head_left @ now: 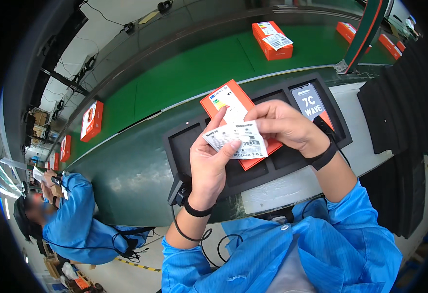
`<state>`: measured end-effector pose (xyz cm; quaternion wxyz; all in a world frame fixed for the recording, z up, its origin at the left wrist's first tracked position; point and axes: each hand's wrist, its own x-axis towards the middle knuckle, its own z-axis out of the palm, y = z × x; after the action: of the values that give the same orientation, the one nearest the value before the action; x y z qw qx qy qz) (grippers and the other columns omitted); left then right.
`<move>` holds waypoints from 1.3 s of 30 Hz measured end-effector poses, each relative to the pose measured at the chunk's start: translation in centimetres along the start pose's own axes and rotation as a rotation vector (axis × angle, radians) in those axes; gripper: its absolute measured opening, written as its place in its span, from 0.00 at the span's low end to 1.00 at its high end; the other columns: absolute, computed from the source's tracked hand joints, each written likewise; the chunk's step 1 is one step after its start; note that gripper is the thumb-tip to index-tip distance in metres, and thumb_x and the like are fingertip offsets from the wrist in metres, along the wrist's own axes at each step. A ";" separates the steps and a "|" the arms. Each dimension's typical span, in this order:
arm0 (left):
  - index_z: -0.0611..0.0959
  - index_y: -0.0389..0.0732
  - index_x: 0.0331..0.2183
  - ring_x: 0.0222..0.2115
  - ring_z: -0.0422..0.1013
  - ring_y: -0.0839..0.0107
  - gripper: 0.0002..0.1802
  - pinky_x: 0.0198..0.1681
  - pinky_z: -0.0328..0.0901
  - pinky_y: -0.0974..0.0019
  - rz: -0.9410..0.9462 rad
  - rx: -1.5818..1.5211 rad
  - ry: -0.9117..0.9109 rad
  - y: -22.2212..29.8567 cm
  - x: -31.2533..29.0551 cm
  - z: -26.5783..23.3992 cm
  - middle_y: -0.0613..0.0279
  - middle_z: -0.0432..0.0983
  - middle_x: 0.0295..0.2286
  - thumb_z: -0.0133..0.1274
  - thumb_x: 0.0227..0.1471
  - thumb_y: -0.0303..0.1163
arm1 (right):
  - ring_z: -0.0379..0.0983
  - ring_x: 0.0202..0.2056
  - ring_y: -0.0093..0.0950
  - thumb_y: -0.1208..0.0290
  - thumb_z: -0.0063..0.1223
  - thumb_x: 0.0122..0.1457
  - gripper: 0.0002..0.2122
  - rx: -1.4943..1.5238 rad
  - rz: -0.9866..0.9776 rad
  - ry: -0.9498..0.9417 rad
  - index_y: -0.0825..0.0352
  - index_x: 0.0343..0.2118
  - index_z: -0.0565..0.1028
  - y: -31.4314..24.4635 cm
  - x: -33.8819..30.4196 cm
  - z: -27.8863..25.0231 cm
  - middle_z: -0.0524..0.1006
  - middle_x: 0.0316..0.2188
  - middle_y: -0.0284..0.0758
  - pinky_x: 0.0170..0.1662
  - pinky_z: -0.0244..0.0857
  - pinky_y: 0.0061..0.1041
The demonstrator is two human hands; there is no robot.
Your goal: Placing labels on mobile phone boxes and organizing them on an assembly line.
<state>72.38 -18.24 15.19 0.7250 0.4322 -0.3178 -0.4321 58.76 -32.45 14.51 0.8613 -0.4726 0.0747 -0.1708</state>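
White printed label [246, 144], one, above orange box [234, 103] on black tray [185, 140]; left hand [208, 160] part-curled, thumb clamping label's face; right hand [289, 128], fingers bent, pinching upper right corner.

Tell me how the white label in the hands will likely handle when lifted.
The white label looks paper-thin, so it is probably floppy. It shows little bulk between the left hand and right hand, so likely very light. Being a sheet, it probably won't roll.

white label [246, 138] over orange box [233, 103]
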 end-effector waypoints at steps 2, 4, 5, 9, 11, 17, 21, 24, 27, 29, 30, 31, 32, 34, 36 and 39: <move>0.77 0.33 0.49 0.40 0.73 0.75 0.23 0.47 0.67 0.71 0.027 0.001 -0.014 -0.5 -0.6 -0.4 0.57 0.78 0.40 0.62 0.49 0.22 | 0.76 0.33 0.19 0.73 0.56 0.60 0.10 -0.112 0.057 -0.048 0.74 0.41 0.77 0.5 0.5 0.8 0.80 0.35 0.34 0.42 0.70 0.18; 0.78 0.33 0.46 0.40 0.73 0.75 0.21 0.46 0.67 0.71 0.073 0.066 -0.029 -1.1 -0.3 -1.8 0.57 0.78 0.40 0.62 0.49 0.22 | 0.76 0.34 0.19 0.73 0.55 0.60 0.10 -0.146 0.071 -0.078 0.74 0.41 0.77 1.0 0.7 0.6 0.79 0.35 0.34 0.43 0.70 0.19; 0.79 0.33 0.44 0.39 0.73 0.76 0.19 0.46 0.67 0.71 0.124 0.134 -0.052 -1.2 -0.2 -2.2 0.57 0.78 0.39 0.62 0.49 0.22 | 0.76 0.34 0.19 0.73 0.54 0.61 0.09 -0.253 0.010 -0.006 0.73 0.40 0.77 0.7 0.7 0.6 0.79 0.35 0.33 0.43 0.70 0.19; 0.80 0.33 0.37 0.35 0.75 0.76 0.12 0.42 0.69 0.71 0.140 0.063 0.110 0.1 -0.7 -1.6 0.59 0.80 0.35 0.63 0.49 0.22 | 0.75 0.35 0.20 0.72 0.55 0.60 0.08 -0.343 -0.425 0.177 0.72 0.37 0.76 -0.6 0.1 2.0 0.79 0.33 0.34 0.40 0.69 0.19; 0.80 0.33 0.37 0.34 0.75 0.75 0.12 0.42 0.70 0.71 0.164 0.059 0.127 -0.1 -0.6 -1.8 0.60 0.80 0.33 0.63 0.49 0.23 | 0.76 0.32 0.19 0.73 0.59 0.58 0.07 -0.439 -0.532 0.251 0.71 0.35 0.77 -0.1 0.4 3.4 0.79 0.30 0.32 0.36 0.69 0.17; 0.73 0.40 0.25 0.28 0.70 0.79 0.10 0.33 0.65 0.75 0.321 0.312 0.269 1.5 -2.7 -8.4 0.66 0.74 0.28 0.58 0.48 0.17 | 0.71 0.25 0.13 0.74 0.61 0.57 0.07 -0.654 -0.602 0.510 0.70 0.35 0.77 -2.5 0.2 1.7 0.78 0.24 0.29 0.26 0.62 0.11; 0.79 0.32 0.37 0.34 0.73 0.77 0.08 0.42 0.68 0.73 0.305 0.743 0.549 3.3 -4.6 -22.7 0.60 0.78 0.33 0.56 0.53 0.20 | 0.70 0.21 0.11 0.71 0.58 0.59 0.08 -0.749 -0.195 0.396 0.70 0.35 0.76 -2.9 -1.7 -2.1 0.78 0.23 0.30 0.20 0.59 0.11; 0.75 0.30 0.49 0.43 0.72 0.66 0.20 0.49 0.65 0.67 0.253 1.257 0.606 3.7 -5.9 -25.7 0.54 0.76 0.42 0.50 0.52 0.16 | 0.71 0.20 0.11 0.72 0.59 0.59 0.07 -0.694 0.054 0.370 0.71 0.33 0.76 -0.9 -1.7 -1.0 0.77 0.22 0.29 0.19 0.60 0.11; 0.73 0.30 0.54 0.51 0.68 0.54 0.26 0.56 0.61 0.59 0.489 1.612 0.619 3.7 -5.1 -18.0 0.47 0.73 0.49 0.47 0.51 0.16 | 0.72 0.22 0.11 0.73 0.59 0.58 0.07 -0.685 0.048 0.413 0.71 0.32 0.76 0.1 -1.2 -0.9 0.78 0.22 0.29 0.21 0.61 0.10; 0.73 0.29 0.53 0.54 0.66 0.52 0.25 0.59 0.57 0.56 0.615 1.584 0.403 2.5 -4.9 -13.4 0.46 0.72 0.50 0.47 0.51 0.19 | 0.72 0.22 0.11 0.73 0.59 0.58 0.06 -0.691 0.002 0.448 0.71 0.32 0.76 0.9 -1.2 -1.1 0.78 0.23 0.29 0.22 0.61 0.10; 0.73 0.28 0.53 0.55 0.65 0.52 0.24 0.60 0.55 0.55 0.596 1.578 0.240 2.3 -5.4 -11.7 0.45 0.72 0.51 0.46 0.53 0.21 | 0.72 0.23 0.10 0.73 0.60 0.58 0.06 -0.700 -0.010 0.463 0.71 0.32 0.76 1.2 -1.0 -1.0 0.78 0.23 0.29 0.22 0.61 0.10; 0.73 0.28 0.52 0.55 0.65 0.49 0.25 0.61 0.54 0.52 0.521 1.511 0.093 2.1 -5.6 -10.2 0.44 0.72 0.50 0.48 0.51 0.22 | 0.72 0.23 0.10 0.74 0.60 0.58 0.06 -0.709 -0.023 0.477 0.72 0.31 0.76 1.3 -0.9 -0.8 0.78 0.24 0.29 0.23 0.62 0.09; 0.74 0.29 0.52 0.54 0.65 0.47 0.27 0.60 0.56 0.51 0.492 1.402 -0.048 1.4 -5.5 -8.9 0.43 0.71 0.50 0.50 0.47 0.23 | 0.72 0.23 0.10 0.74 0.61 0.57 0.06 -0.761 0.019 0.495 0.72 0.31 0.76 1.0 -1.0 -0.6 0.78 0.24 0.30 0.24 0.62 0.09; 0.76 0.30 0.50 0.51 0.67 0.46 0.30 0.56 0.61 0.49 0.469 1.288 -0.172 -0.2 -5.1 -7.4 0.43 0.72 0.49 0.56 0.40 0.21 | 0.72 0.23 0.10 0.74 0.61 0.57 0.06 -0.765 -0.006 0.513 0.72 0.31 0.76 1.4 -1.0 -0.8 0.78 0.24 0.30 0.24 0.61 0.09; 0.77 0.30 0.50 0.52 0.67 0.45 0.31 0.54 0.63 0.49 0.465 1.216 -0.190 -0.9 -4.8 -6.6 0.44 0.72 0.49 0.58 0.38 0.21 | 0.71 0.23 0.10 0.74 0.61 0.56 0.06 -0.753 -0.034 0.524 0.72 0.31 0.76 1.6 -1.0 -0.8 0.78 0.24 0.30 0.24 0.61 0.09; 0.77 0.31 0.50 0.52 0.67 0.46 0.32 0.53 0.64 0.49 0.471 1.191 -0.189 -1.4 -4.5 -6.0 0.45 0.72 0.49 0.59 0.36 0.21 | 0.71 0.23 0.09 0.75 0.61 0.56 0.06 -0.777 -0.031 0.535 0.72 0.31 0.76 1.5 -0.9 -0.5 0.78 0.23 0.29 0.24 0.61 0.09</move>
<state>75.01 -12.41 10.99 0.4052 0.6391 -0.6520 -0.0473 58.10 -31.75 13.00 0.5684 -0.7005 0.3452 -0.2587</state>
